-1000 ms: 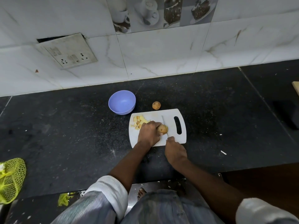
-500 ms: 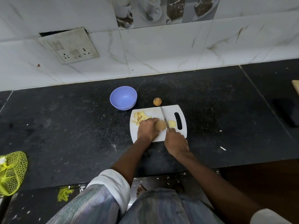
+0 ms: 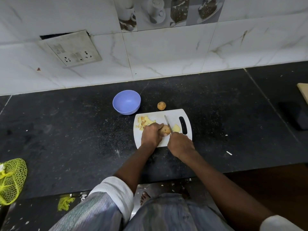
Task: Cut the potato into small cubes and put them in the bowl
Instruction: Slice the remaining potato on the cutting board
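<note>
A white cutting board [image 3: 173,114] lies on the black counter. My left hand [image 3: 151,134] grips a brown potato [image 3: 165,130] on the board. My right hand [image 3: 180,144] holds a knife [image 3: 168,122] whose blade stands against the potato's right side. A cut yellow slice [image 3: 176,128] lies just right of the blade. Several small potato cubes [image 3: 144,122] are piled at the board's left end, partly behind my left hand. The empty lavender bowl [image 3: 126,102] stands just beyond the board's left corner.
A second whole potato [image 3: 161,106] sits on the counter behind the board. A yellow net bag [image 3: 11,180] lies at the far left near the counter's front edge. A dark object [image 3: 295,115] and a wooden board corner [image 3: 304,93] are at the right. The tiled wall carries a socket plate [image 3: 71,49].
The knife went down through the potato and a slice has fallen to the right of the blade. My right hand moved forward over the board; my left hand still holds the potato.
</note>
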